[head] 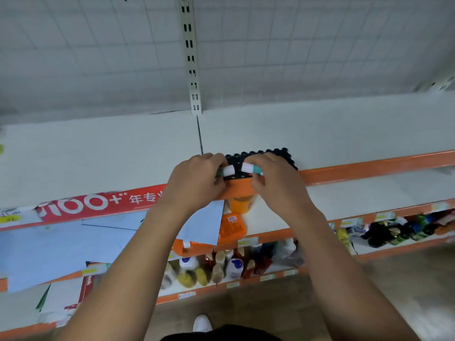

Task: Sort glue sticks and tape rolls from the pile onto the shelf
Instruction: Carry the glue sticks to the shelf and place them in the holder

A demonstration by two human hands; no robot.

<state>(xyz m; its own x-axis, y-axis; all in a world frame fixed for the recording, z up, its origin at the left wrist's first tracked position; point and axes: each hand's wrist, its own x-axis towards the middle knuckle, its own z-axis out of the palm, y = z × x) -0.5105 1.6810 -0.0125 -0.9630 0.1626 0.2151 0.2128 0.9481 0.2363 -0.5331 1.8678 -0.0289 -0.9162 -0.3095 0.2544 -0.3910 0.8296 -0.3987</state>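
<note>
At the orange front lip [369,166] of the smooth white shelf [344,134], the left hand [197,178] is gripping a teal-and-white cylindrical glue stick [227,170] and the right hand [273,178] is pinching a second such stick [248,167]. Both are lying sideways just over a tight block of black round-capped sticks [283,156], and flat white surface is stretching wide behind.

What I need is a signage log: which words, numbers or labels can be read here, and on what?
"100+**年专" on the red banner on the top shelf edge; the left hand hides the rest.
"ook" on the red box, lower left; earlier letters unclear.
Price tags on shelf edges: too blurred.
Label on the orange pack: too small.
On the glue sticks: no text shows.
</note>
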